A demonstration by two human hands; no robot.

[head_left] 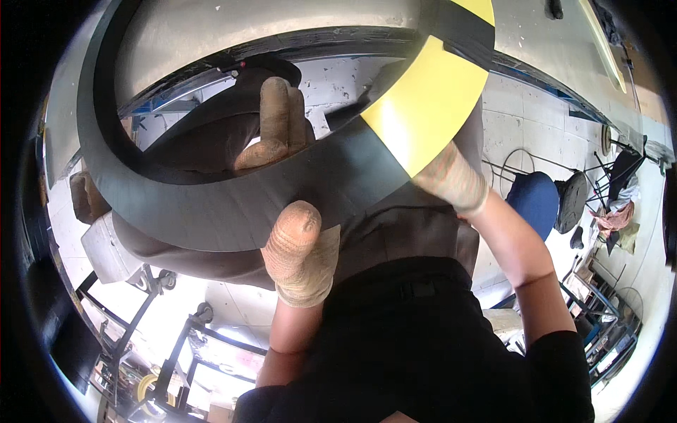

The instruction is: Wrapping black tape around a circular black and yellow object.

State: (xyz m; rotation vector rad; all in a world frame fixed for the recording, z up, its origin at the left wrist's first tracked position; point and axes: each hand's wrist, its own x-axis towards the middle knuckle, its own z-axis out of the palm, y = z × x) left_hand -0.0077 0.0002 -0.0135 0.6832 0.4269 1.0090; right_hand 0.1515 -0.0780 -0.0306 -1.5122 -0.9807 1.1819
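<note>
A large curved black band (233,211), shaped like a ring with yellow sections, lies across my lap and over the edge of the metal-topped table. My left hand (300,247), in a soiled knit glove, is wrapped round its near side. The thumb presses on the near edge, and the fingers come up inside the ring. At the outer edge of the wide yellow section (430,106) is my gloved right hand (455,180). Its fingers are hidden beneath the band and slightly smeared.
The metal tabletop (282,25) spans the far side. To the right stand a dark blue round stool seat (532,204) and a rack of metal frames (606,310). Wheeled black frames (176,352) are at the lower left, beside a pale block (109,247).
</note>
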